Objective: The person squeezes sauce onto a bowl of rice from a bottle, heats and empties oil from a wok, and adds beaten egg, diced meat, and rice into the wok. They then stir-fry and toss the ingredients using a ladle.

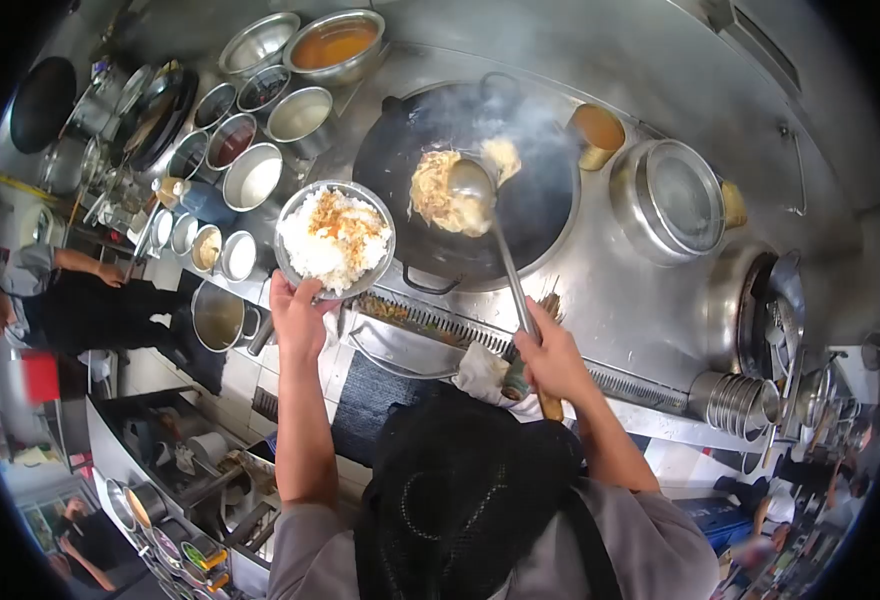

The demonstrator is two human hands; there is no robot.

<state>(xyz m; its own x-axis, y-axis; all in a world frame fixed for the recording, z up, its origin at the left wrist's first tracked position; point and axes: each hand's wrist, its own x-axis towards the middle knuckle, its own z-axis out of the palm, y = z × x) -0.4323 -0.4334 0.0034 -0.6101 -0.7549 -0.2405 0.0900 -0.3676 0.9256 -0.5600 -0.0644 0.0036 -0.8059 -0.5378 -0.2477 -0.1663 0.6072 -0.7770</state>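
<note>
My left hand (pixel 301 312) grips the near rim of a metal bowl (pixel 389 252), its thumb over the edge. White rice (pixel 325 240) with brown sauce or seasoning on top fills the bowl, which is held beside the wok's left rim. In my right hand (pixel 552 352) is the long handle of a ladle (pixel 474 183), fingers wrapped round it. The ladle's head rests on cooked egg (pixel 438 195) in the large black wok (pixel 540 215). A smaller piece of egg lies just right of the ladle. Steam rises at the back of the wok.
Metal pots of sauces and seasonings (pixel 253 177) crowd the left counter. Right of the wok stand a tin can (pixel 597 135), a lidded pot (pixel 675 200) and stacked metal bowls (pixel 735 405). A co-worker (pixel 60 300) stands at far left; other people are at the right edge.
</note>
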